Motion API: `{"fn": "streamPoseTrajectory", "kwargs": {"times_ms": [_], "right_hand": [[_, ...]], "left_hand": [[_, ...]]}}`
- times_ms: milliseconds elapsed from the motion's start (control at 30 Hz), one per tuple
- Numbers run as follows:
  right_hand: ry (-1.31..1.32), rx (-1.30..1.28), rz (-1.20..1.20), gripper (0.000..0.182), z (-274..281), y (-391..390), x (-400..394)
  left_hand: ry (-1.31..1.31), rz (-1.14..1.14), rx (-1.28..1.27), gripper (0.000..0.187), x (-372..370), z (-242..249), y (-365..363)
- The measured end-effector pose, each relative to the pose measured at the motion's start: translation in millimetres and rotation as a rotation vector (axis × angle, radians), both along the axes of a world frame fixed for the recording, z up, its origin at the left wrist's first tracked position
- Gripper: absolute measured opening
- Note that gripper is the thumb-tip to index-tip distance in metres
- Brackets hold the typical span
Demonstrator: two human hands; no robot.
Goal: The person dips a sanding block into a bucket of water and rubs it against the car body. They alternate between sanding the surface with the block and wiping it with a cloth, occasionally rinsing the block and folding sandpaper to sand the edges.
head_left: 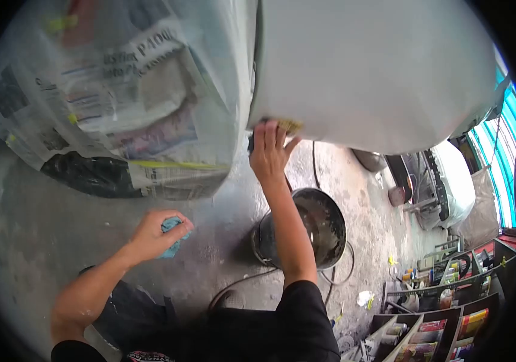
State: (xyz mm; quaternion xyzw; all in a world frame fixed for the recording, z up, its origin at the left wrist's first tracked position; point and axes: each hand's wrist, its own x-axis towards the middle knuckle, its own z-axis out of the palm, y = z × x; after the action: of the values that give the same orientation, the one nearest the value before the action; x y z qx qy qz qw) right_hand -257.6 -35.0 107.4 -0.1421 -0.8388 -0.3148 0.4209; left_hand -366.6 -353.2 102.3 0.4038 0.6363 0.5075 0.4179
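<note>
A smooth grey car panel [360, 72] fills the upper right. My right hand [269, 154] presses a yellowish-brown sanding sheet [290, 125] against its lower left corner, fingers flat over it and partly hiding it. Lower down on the left, away from the car, my left hand [152, 235] is closed around a crumpled light-blue cloth [172, 247]. Left of the panel, newspaper and plastic masking [149, 90] covers the neighbouring part of the car.
A dark bucket [334, 241] with murky liquid stands below my right forearm. A hose [240, 282] runs over the stained concrete floor [35, 241]. Shelves [445, 314] with several cans are at lower right. A wrapped white car part [451, 181] stands farther back.
</note>
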Motion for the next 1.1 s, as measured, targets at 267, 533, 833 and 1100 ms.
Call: {"fn": "streamPoseTrajectory", "kwargs": {"times_ms": [267, 533, 833, 1100], "right_hand": [[0.179, 0.065, 0.124, 0.041, 68.9, -35.4, -16.5], [0.234, 0.131, 0.138, 0.049, 177.3, -75.3, -41.6], [-0.061, 0.149, 0.099, 0.048, 45.5, 4.8, 17.4], [-0.058, 0.189, 0.147, 0.045, 53.4, 2.2, 7.3]], "left_hand": [[0.056, -0.005, 0.012, 0.02, -0.2, -13.6, 4.1], [0.125, -0.077, 0.09, 0.021, 4.8, -28.3, 29.1], [0.11, -0.113, 0.061, 0.024, 19.7, -28.2, 29.4], [0.072, -0.127, -0.065, 0.018, 13.1, -5.1, 16.2]]}}
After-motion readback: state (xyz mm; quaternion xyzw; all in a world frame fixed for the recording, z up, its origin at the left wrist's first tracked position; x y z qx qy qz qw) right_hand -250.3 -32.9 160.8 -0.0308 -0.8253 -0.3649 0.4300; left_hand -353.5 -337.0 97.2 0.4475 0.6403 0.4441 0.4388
